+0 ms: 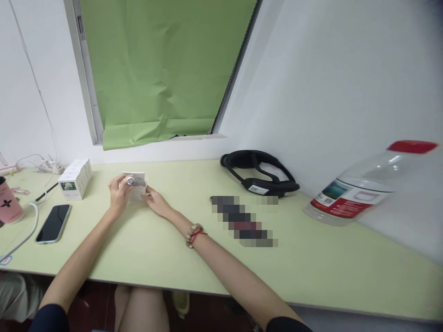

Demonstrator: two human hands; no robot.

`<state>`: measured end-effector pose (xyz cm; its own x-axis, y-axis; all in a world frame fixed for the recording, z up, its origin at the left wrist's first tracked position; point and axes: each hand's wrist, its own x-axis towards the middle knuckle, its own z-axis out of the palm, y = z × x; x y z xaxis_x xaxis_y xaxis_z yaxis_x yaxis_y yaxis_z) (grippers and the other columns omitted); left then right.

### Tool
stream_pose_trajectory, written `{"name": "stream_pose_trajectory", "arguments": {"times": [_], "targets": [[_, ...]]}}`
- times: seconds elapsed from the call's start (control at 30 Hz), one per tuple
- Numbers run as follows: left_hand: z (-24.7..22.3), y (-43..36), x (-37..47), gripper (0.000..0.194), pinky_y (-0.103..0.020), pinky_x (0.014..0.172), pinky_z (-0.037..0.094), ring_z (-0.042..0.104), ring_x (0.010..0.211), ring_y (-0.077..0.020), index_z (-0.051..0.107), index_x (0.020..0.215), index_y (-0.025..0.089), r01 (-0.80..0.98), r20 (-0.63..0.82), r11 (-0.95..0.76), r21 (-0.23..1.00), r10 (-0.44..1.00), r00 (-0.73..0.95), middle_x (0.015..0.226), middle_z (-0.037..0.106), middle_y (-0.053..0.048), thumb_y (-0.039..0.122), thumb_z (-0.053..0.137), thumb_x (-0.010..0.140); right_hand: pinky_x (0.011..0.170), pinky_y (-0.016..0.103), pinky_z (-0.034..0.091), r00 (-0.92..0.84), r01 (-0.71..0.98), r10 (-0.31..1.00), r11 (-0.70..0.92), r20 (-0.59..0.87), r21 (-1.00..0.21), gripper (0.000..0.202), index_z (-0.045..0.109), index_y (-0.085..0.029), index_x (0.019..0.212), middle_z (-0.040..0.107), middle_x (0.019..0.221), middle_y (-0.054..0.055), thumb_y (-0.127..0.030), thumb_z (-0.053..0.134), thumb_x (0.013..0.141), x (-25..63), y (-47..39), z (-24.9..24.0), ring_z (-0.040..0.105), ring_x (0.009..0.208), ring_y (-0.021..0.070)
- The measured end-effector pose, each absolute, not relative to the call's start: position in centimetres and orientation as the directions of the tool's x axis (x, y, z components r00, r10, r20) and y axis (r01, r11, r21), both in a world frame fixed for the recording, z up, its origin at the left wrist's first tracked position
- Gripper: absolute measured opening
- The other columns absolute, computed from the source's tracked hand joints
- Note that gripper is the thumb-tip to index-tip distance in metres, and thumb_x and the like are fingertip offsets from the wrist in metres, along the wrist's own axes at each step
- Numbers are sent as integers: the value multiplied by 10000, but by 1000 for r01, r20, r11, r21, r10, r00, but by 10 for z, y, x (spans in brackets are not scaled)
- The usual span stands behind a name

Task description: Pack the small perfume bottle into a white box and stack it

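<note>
Near the back left of the table, my left hand (119,192) is closed, its fingers pinching a small round silver-topped object (130,181). Behind and beside that object is a small white printed paper (139,188), which looks like a folded leaflet. My right hand (154,201) grips the paper's right edge between thumb and fingers. Whether the silver-topped object touches the paper cannot be made out. A beaded bracelet (194,235) with a red cord circles my right wrist. To the left of my hands stands a row of small white boxes (74,180) with a flower picture.
A phone (53,223) and a pink cup (9,203) are at the left, among cables (26,235). A black headset (259,175) lies at the back right, behind a pixelated item (244,223). A large red-capped bottle (356,193) stands near the right wall.
</note>
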<state>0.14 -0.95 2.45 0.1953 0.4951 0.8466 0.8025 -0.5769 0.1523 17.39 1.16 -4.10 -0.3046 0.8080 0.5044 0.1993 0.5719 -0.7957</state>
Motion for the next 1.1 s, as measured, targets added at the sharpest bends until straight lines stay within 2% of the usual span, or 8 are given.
{"name": "stream_pose_trajectory", "arguments": {"times": [0.23,0.33,0.5,0.63,0.77,0.9,0.97,1.1], "targets": [[22,-7,-1,408,-356,886,335,510,1012,-232,629,1130,212,811,783,-574,111,553,284,1060,625,-101,498,395,956,968,401,436,-323,202,802,578,503,-791,364,497,-173,1220,600,1190,101,-309,472,884,172,11,-41,567,1089,231],[24,-10,2,337,-355,879,322,514,995,-220,634,1095,219,796,781,-594,119,551,294,1050,637,-83,425,398,972,962,412,439,-321,209,811,564,489,-799,384,474,-168,1242,590,1195,107,-305,469,883,171,10,-42,565,1087,236],[23,-9,4,288,-360,858,311,533,900,-195,657,993,234,787,732,-603,132,595,333,898,655,-43,294,376,982,953,403,456,-315,210,815,561,487,-801,393,461,-166,1259,593,1180,113,-310,462,894,170,13,-47,579,1057,223],[16,-5,2,280,-358,862,334,540,936,-201,651,1047,226,807,704,-577,127,626,337,964,642,-66,315,396,971,944,409,469,-294,197,828,541,477,-818,477,390,-161,1351,582,1212,124,-320,456,907,169,17,-53,573,1072,218],[14,-5,1,328,-382,920,353,511,1076,-240,623,1150,218,831,786,-540,131,568,245,1130,572,-129,399,432,955,954,416,469,-301,198,825,544,477,-816,487,372,-163,1383,575,1222,131,-330,426,928,172,20,-56,575,1070,223],[16,-5,0,485,-433,1021,328,402,1261,-271,493,1313,200,814,824,-511,276,561,73,1329,414,-171,494,466,927,946,425,471,-324,176,824,535,465,-826,465,377,-152,1364,578,1208,131,-348,387,943,178,20,-56,579,1056,227],[16,-5,1,518,-422,1038,336,406,1264,-258,460,1336,195,750,779,-534,391,625,39,1335,409,-166,516,443,930,934,427,474,-316,162,825,534,469,-830,493,345,-149,1376,570,1205,136,-362,406,937,179,17,-53,583,1040,228],[17,-5,3,550,-291,829,461,573,896,-158,351,1424,191,556,568,-522,647,816,106,1112,568,-99,496,335,966,918,428,479,-105,201,795,605,597,-771,686,178,-183,1468,434,1345,173,-392,506,902,178,7,-40,574,1037,235]]}}
